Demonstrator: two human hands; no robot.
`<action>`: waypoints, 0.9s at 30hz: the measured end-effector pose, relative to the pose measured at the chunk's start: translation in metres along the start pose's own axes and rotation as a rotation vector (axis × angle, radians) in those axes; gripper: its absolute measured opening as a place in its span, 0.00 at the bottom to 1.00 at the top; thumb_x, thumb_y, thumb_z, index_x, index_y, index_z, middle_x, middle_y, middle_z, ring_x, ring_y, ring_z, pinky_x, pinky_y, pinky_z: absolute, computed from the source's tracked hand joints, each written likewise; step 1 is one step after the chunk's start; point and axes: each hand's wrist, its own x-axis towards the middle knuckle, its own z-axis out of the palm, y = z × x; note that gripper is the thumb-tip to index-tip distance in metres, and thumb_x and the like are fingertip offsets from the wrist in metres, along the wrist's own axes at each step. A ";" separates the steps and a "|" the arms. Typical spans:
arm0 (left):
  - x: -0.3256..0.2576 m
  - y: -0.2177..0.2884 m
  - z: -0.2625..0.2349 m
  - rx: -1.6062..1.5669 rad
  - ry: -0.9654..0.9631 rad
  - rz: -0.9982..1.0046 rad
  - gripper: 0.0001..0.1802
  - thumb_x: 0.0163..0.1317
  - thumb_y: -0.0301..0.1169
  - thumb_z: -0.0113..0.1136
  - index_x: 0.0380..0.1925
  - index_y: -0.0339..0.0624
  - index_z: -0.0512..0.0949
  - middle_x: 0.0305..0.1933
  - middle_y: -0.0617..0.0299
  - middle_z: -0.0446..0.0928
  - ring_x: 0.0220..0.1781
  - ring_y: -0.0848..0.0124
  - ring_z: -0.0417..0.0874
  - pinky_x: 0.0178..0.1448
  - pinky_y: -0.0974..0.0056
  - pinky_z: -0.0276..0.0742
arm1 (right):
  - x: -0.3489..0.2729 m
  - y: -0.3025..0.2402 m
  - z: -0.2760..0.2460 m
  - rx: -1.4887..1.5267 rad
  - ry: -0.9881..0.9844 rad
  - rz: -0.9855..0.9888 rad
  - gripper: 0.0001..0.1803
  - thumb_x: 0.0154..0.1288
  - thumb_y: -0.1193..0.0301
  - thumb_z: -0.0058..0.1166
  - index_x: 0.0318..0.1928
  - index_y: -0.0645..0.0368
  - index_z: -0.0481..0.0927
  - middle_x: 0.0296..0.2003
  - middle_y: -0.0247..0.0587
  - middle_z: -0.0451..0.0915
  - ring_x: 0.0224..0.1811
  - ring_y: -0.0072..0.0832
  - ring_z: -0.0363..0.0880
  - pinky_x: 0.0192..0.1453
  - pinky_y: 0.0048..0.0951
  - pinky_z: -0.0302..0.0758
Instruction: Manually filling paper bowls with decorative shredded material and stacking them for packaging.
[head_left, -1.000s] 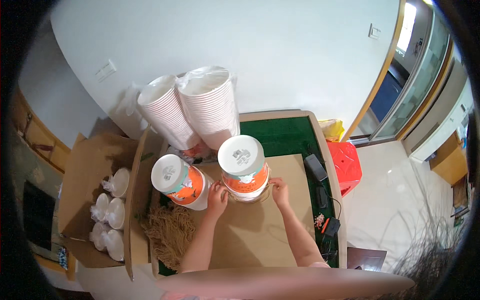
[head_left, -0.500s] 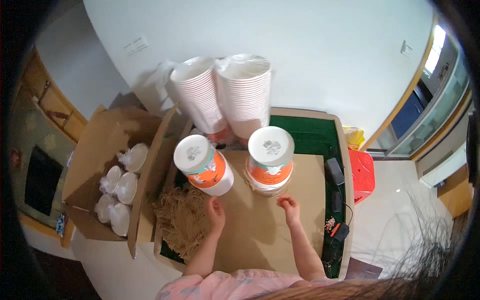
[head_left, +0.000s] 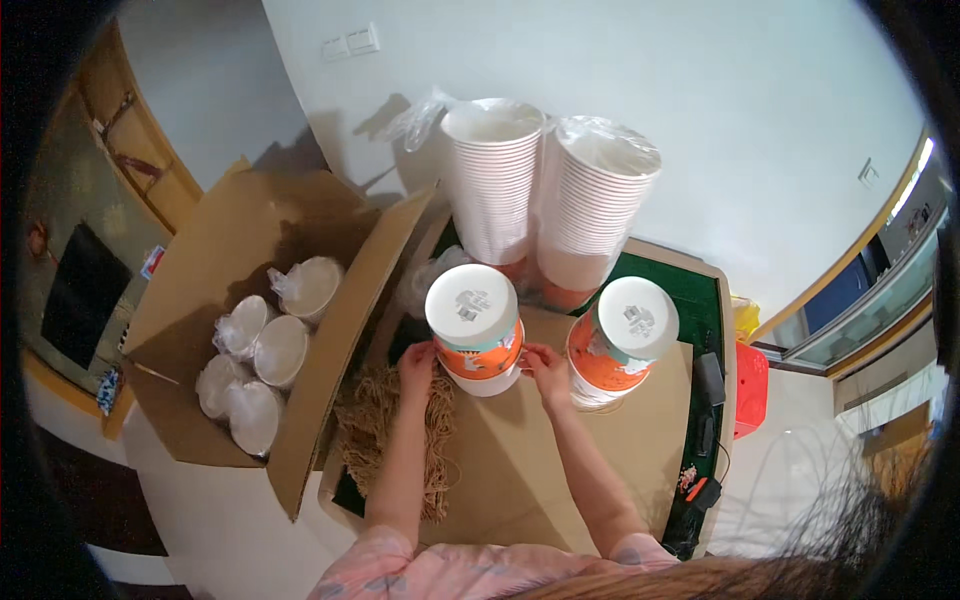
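An upside-down stack of paper buckets (head_left: 478, 360), white-bottomed with an orange and green printed band, stands between my two hands on a cardboard sheet (head_left: 520, 480). My left hand (head_left: 416, 368) is at its left side, fingers bent against the wall and partly hidden. On the opposite side, my right hand (head_left: 546, 372) has its fingertips bunched at the wall. A similar inverted stack (head_left: 612, 370) stands just right of it, with thin twine about its base. Beside my left forearm lies a loose heap of brown twine (head_left: 385, 440).
Two tall plastic-wrapped stacks of white buckets (head_left: 493, 190) rise behind, against the wall. An open carton (head_left: 200, 300) at left holds several wrapped white stacks. Black adapters (head_left: 711, 378) and cables lie along the green table's right edge. A red plastic container (head_left: 750, 390) stands beyond it.
Both hands have moved forward, from in front of the stacks to either side of the left stack. The view has turned left, so things appear farther right.
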 end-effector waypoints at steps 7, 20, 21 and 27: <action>0.005 0.026 -0.005 -0.066 0.015 -0.258 0.06 0.56 0.31 0.56 0.32 0.44 0.78 0.27 0.67 0.77 0.24 0.77 0.74 0.27 0.70 0.70 | 0.006 -0.016 0.010 -0.047 0.027 0.121 0.11 0.61 0.69 0.51 0.39 0.64 0.77 0.31 0.37 0.79 0.31 0.21 0.77 0.35 0.21 0.74; -0.021 0.122 0.003 -0.054 -0.023 -0.099 0.07 0.56 0.30 0.57 0.32 0.39 0.77 0.27 0.69 0.75 0.27 0.81 0.70 0.29 0.74 0.64 | 0.002 -0.079 0.026 0.184 -0.038 0.056 0.09 0.61 0.69 0.51 0.36 0.63 0.76 0.27 0.33 0.77 0.26 0.19 0.72 0.31 0.18 0.70; -0.025 0.129 0.001 -0.071 -0.043 -0.071 0.06 0.56 0.29 0.56 0.31 0.38 0.77 0.28 0.69 0.75 0.27 0.81 0.71 0.29 0.73 0.64 | -0.004 -0.088 0.028 0.186 -0.049 0.065 0.08 0.63 0.71 0.49 0.37 0.63 0.75 0.27 0.33 0.76 0.25 0.18 0.71 0.30 0.18 0.68; -0.060 0.163 -0.007 -0.297 -0.117 0.094 0.06 0.57 0.23 0.51 0.32 0.36 0.77 0.30 0.64 0.77 0.31 0.76 0.75 0.36 0.71 0.71 | -0.071 -0.141 0.022 0.359 -0.262 -0.038 0.06 0.65 0.72 0.45 0.40 0.57 0.74 0.26 0.30 0.76 0.25 0.19 0.74 0.30 0.19 0.70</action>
